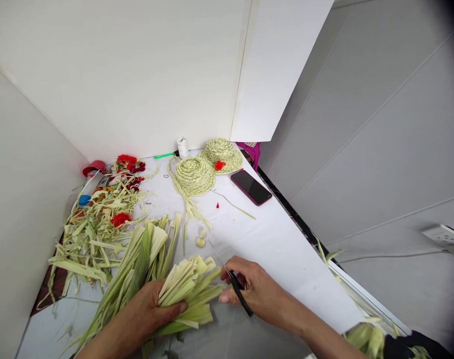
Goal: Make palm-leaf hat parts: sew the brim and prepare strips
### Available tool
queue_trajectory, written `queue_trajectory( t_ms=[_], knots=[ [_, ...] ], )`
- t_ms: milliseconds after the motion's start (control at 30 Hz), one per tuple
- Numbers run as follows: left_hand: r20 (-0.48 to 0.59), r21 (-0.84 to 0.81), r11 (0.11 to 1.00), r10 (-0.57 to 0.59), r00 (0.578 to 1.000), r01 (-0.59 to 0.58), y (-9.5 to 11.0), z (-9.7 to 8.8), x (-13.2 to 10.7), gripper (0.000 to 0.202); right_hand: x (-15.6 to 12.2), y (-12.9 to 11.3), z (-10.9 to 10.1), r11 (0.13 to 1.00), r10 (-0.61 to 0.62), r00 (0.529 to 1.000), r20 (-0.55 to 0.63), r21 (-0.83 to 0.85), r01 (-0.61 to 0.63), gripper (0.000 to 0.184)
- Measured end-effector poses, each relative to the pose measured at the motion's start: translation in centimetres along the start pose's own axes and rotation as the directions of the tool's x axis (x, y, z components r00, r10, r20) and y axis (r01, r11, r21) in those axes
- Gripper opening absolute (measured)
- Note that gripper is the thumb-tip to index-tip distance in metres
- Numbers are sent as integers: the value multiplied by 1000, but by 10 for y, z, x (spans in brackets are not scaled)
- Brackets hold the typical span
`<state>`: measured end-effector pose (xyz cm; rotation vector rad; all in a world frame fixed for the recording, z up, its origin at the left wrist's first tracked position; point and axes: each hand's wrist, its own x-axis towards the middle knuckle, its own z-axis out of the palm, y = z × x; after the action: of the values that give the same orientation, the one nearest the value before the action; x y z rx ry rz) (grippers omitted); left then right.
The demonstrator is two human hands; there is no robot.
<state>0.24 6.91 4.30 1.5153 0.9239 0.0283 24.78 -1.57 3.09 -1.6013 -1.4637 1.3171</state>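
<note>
Left hand [144, 305] clenched pale leaf strips [185, 294] — fingers of the right hand [255, 291] curled round black scissors [239, 296]; two woven hats [192, 175] lay finished, far side.

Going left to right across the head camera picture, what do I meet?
pile of leaf strips → left hand → leaf bundle → right hand holding scissors → wall socket

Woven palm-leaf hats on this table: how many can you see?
2. One woven palm-leaf hat sits nearer, trailing loose strands; the other, with a red flower, lies just behind it. Others could be hidden.
</note>
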Motion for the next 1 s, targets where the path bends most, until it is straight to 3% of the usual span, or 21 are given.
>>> queue_trajectory(
  t_ms=[167,367,567,667,833,1000],
  knots=[
    [-169,83,995,63,984,-50,2,-1,-1,43,0,-6,-6,995,44,999,-29,93,-41,28],
    [-325,164,986,51,944,3,3,-4,-4,35,-6,-14,-10,999,-27,999,-30,-40,25,31],
    [-262,192,980,99,960,-49,2,-2,-8,39,-12,-31,-6,984,-119,993,-8,-132,116,32],
    [-307,188,979,134,942,-78,3,0,-7,38,-14,-38,-6,979,-133,991,2,-154,132,32],
    [-363,167,986,84,928,-24,-2,-2,-10,34,-10,-35,-6,971,-116,992,56,-203,126,36],
    [-306,170,985,68,950,-16,-4,-1,-13,38,-5,-36,-4,963,-139,980,144,-210,167,44]
  ],
)
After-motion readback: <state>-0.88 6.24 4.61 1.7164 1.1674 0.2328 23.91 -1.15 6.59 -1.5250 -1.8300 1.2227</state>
